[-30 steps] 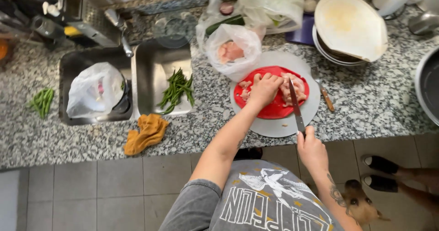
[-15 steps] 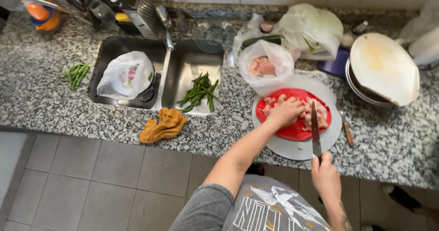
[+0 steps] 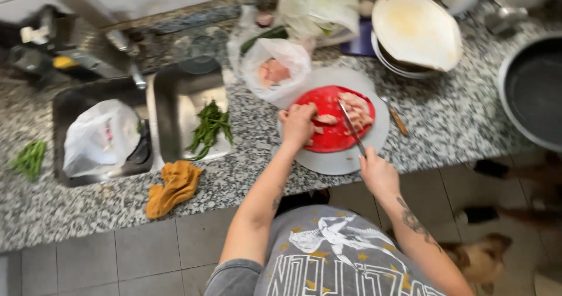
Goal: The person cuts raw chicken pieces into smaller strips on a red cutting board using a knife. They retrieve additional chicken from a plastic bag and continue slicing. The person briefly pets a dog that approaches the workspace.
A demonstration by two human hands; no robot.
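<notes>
While left hand [image 3: 298, 123] presses, fingers curled, on raw meat pieces [image 3: 351, 110] atop red cutting board [image 3: 328, 141] on granite desk [image 3: 445, 120], right hand [image 3: 377, 170] wraps knife [image 3: 351, 127] handle, blade over meat. Meat likely soft, wet, slippery; best pinned from above, fingertips tucked back. Knife stiff, sharp: hold by handle only.

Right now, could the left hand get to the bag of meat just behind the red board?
Probably yes. The left hand rests on the red board, and the bag of meat sits just beyond it, with nothing between them.
</notes>
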